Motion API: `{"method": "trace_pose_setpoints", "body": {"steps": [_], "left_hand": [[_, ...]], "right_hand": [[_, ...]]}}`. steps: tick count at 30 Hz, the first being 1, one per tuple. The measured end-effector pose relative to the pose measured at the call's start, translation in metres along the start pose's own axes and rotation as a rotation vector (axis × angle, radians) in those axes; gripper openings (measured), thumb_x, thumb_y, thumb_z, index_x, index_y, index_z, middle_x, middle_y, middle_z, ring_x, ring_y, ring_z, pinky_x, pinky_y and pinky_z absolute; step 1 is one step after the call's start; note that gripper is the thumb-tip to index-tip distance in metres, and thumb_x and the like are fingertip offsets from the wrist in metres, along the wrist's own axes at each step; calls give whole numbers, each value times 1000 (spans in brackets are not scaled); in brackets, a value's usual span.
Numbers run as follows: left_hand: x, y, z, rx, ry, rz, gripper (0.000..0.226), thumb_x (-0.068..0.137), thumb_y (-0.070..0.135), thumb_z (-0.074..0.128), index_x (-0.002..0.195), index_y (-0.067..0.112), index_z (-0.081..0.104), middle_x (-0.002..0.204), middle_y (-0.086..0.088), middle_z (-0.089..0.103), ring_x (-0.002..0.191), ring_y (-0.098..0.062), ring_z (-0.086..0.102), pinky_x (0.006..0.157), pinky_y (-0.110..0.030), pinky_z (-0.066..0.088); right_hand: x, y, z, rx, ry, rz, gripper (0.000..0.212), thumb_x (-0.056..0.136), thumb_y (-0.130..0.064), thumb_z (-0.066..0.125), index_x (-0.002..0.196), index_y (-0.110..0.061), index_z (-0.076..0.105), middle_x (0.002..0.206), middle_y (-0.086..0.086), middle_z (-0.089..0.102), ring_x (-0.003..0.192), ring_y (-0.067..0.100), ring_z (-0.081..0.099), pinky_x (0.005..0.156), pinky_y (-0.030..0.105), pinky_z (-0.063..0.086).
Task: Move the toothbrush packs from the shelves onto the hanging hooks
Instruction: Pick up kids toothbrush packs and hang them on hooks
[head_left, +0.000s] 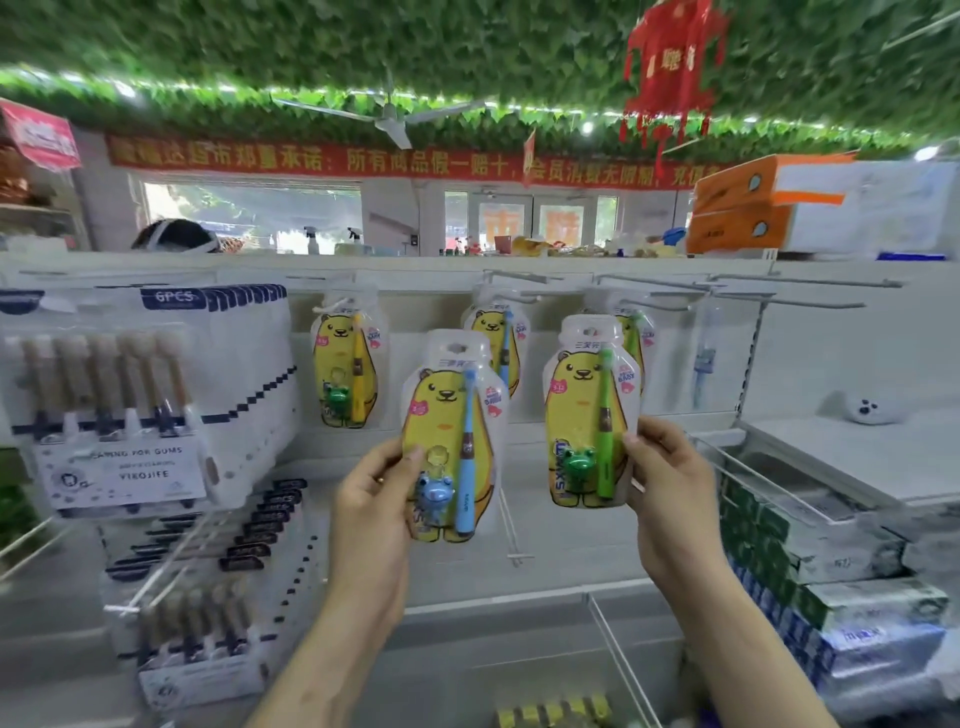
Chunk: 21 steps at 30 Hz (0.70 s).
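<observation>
Head view: both toothbrush packs (454, 436) upright.

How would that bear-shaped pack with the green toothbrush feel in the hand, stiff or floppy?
Probably fairly stiff: the green toothbrush pack stands upright though the right hand pinches only its lower edge. Likely light, since a thumb-and-finger grip holds it. Its glossy plastic front may be a little slippery.
</observation>
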<state>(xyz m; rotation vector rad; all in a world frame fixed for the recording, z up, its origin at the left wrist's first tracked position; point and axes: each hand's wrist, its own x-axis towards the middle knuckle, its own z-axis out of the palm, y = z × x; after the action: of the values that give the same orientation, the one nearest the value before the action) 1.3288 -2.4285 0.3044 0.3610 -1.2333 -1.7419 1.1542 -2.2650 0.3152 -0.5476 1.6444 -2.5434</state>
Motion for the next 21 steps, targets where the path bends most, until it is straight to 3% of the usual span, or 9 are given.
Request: {"method": "trace_pose_setpoints", "body": {"steps": [3, 7, 14, 21], "left_hand": [[3, -4, 38, 4, -29, 21, 19, 100, 14, 66, 117, 7, 71, 110, -15, 78, 104, -35, 75, 98, -60, 56], [3, -9, 72, 1, -46, 48, 16, 100, 16, 67, 114, 12, 73, 109, -12, 79, 104, -32, 76, 97, -57, 58], [5, -19, 99, 11, -9, 69, 15, 101, 24, 68, 114, 20, 74, 111, -9, 78, 106, -30, 75, 95, -63, 58], [0, -27, 99, 39, 30, 125, 12, 101, 21, 67, 111, 19, 74, 105, -7, 79, 101, -26, 77, 89, -50, 62]], "right_hand": [[10, -1, -16, -10, 19, 4, 16, 103, -3, 60, 110, -16, 68, 86, -6, 75, 91, 17, 67, 107, 61, 52], [20, 0, -34, -27, 40, 25, 16, 104, -7, 61, 114, -17, 69, 107, 9, 72, 104, 25, 67, 105, 67, 50], [25, -2, -51, -15, 33, 33, 18, 104, -4, 59, 108, -20, 67, 102, 6, 72, 99, 23, 67, 104, 66, 52], [29, -1, -63, 14, 45, 36, 18, 104, -4, 60, 114, -17, 67, 107, 7, 71, 100, 22, 67, 105, 66, 51]]}}
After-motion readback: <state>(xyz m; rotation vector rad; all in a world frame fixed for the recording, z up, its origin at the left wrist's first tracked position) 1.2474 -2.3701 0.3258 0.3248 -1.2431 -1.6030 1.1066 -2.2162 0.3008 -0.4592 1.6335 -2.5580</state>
